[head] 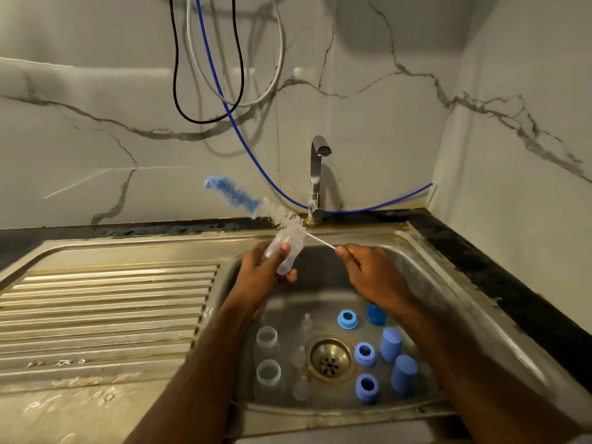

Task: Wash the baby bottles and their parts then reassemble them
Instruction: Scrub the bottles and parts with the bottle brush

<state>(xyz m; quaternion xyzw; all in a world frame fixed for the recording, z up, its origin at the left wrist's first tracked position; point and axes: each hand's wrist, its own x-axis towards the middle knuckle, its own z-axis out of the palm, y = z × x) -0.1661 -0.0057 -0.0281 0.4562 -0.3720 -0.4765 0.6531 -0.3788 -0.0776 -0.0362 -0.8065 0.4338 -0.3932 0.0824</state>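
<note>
Gripping a clear bottle (283, 253) above the sink (448, 283) to catch drips, the left hand (262, 274) tilts its mouth toward one o'clock while the right hand (368, 270) pinches the brush (256, 203) handle, apparently poised to scrub.

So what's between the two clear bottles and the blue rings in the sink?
In the head view, clear teats and the drain lie between the bottles and rings.

Bottles (267, 354) left of the drain (330, 358), rings (365, 354) and caps (397, 360) right, all in the sink (448, 283).
</note>
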